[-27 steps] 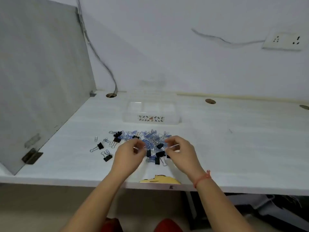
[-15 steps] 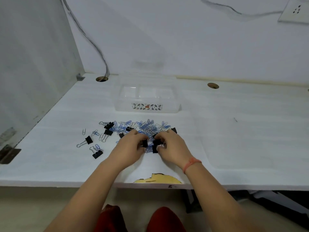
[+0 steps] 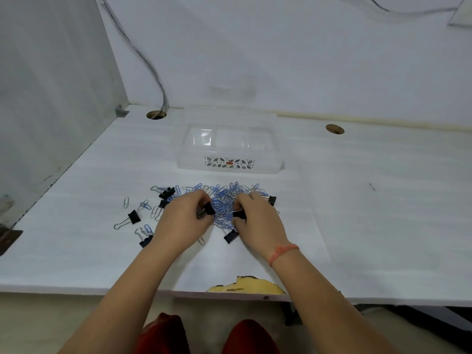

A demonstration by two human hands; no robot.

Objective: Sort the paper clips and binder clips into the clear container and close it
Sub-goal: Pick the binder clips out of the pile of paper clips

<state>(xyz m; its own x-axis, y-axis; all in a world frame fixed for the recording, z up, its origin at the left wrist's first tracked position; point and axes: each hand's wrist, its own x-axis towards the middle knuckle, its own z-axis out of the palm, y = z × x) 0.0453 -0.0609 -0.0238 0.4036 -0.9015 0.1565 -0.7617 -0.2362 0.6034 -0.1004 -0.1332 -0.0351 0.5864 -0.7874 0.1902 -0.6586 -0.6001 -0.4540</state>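
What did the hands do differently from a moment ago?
Both hands closed in on the clip pile. The left hand now pinches a black binder clip; the right hand pinches another. The clear container stayed put, nothing in it.

One clear plastic container [image 3: 228, 149] sits on the white counter [image 3: 357, 213]. About seven black metal binder clips [image 3: 133, 217] show. The blue and silver wire paper clips [image 3: 224, 198] are too many to count.
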